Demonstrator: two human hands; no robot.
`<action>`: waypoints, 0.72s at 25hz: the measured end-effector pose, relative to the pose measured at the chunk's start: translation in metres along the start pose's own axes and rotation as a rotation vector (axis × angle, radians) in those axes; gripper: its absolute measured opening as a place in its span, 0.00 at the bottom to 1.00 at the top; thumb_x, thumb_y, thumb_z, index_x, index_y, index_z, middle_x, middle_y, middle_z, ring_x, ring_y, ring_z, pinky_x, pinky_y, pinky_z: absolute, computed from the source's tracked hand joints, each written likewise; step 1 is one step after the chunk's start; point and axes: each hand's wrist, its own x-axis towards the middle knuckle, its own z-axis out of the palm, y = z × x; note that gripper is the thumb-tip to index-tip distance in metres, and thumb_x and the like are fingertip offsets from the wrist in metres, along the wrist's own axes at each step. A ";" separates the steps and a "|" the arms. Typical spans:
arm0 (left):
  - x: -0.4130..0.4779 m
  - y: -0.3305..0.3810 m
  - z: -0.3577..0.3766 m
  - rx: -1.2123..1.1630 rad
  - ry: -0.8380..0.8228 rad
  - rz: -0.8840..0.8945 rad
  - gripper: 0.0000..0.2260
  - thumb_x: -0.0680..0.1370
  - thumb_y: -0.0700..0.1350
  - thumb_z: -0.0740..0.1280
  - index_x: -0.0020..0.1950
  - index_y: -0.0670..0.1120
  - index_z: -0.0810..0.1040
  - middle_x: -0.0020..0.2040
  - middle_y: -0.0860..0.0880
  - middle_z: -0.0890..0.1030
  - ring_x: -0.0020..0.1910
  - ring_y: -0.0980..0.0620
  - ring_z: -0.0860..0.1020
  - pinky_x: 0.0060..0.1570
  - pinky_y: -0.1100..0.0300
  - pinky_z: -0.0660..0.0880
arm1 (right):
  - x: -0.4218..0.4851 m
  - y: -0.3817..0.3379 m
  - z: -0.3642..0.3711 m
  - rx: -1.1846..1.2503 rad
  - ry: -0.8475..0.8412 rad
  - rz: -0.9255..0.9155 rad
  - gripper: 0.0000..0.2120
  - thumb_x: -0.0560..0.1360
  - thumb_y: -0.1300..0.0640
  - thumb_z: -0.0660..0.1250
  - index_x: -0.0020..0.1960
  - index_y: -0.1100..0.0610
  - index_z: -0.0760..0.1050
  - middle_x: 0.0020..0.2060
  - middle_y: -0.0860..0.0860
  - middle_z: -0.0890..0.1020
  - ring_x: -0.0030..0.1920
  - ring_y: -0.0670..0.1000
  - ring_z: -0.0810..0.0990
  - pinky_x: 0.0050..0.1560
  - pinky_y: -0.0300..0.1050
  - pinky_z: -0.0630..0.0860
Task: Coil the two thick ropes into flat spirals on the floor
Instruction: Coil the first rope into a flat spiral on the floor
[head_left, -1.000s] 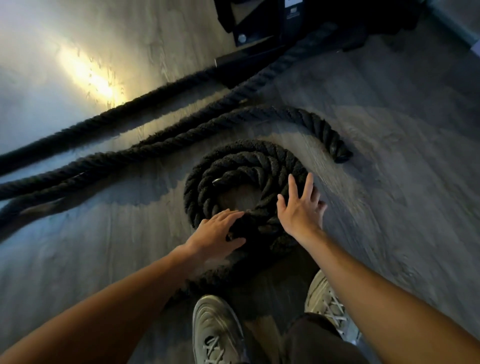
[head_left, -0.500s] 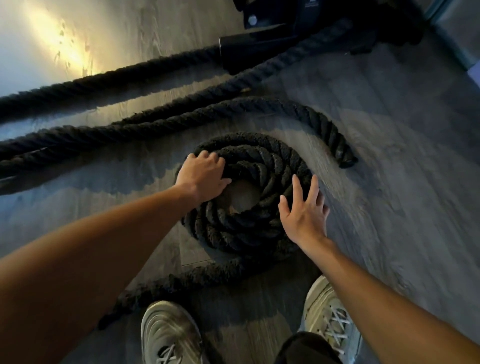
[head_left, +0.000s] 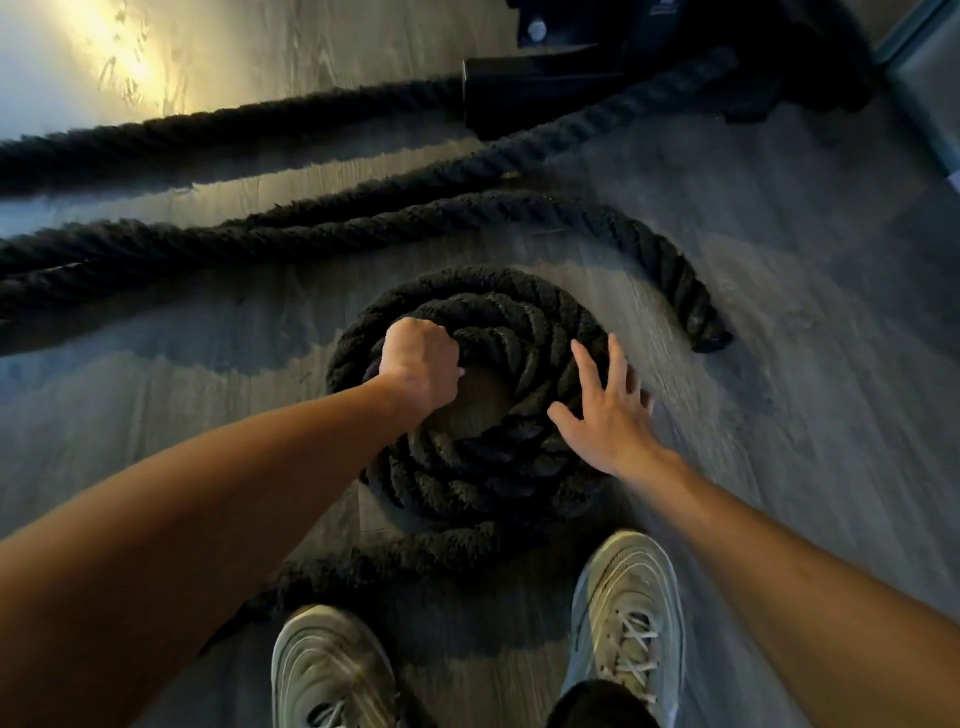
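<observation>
On the floor (head_left: 810, 249), long uncoiled rope runs (head_left: 249, 241) lie beyond the coil (head_left: 483, 470). Their drag could pull the outer turns open. The coil sits just ahead of the shoes (head_left: 628, 597), and its turns appear to overlap in places, so they may slump. The left hand (head_left: 420, 362) is clenched on an inner turn. The right hand (head_left: 605, 415) lies flat, fingers spread, on the coil's right side. Lifting the inner turn would likely loosen the centre.

Black twisted rope (head_left: 483, 467) — grey wood-grain floor (head_left: 779, 260) — pale sneakers (head_left: 628, 603).
</observation>
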 end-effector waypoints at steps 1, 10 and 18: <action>-0.001 -0.004 -0.001 -0.042 -0.007 -0.009 0.23 0.83 0.62 0.53 0.42 0.48 0.77 0.37 0.50 0.76 0.37 0.50 0.76 0.31 0.57 0.65 | 0.002 0.001 -0.004 -0.010 -0.066 -0.004 0.39 0.77 0.36 0.56 0.79 0.42 0.37 0.78 0.52 0.34 0.77 0.65 0.49 0.71 0.66 0.53; -0.034 0.000 0.024 -0.483 -0.052 -0.262 0.28 0.79 0.69 0.56 0.34 0.47 0.75 0.31 0.51 0.73 0.31 0.50 0.73 0.30 0.58 0.66 | -0.038 -0.052 0.002 0.246 -0.083 0.260 0.35 0.80 0.38 0.53 0.79 0.41 0.39 0.78 0.51 0.31 0.77 0.67 0.45 0.71 0.68 0.55; -0.066 -0.038 0.089 -0.760 0.439 -0.100 0.22 0.77 0.66 0.61 0.47 0.50 0.83 0.42 0.48 0.81 0.46 0.43 0.79 0.42 0.50 0.76 | -0.051 -0.064 0.042 0.163 0.092 0.263 0.51 0.69 0.23 0.54 0.80 0.45 0.36 0.77 0.58 0.30 0.76 0.71 0.45 0.70 0.69 0.56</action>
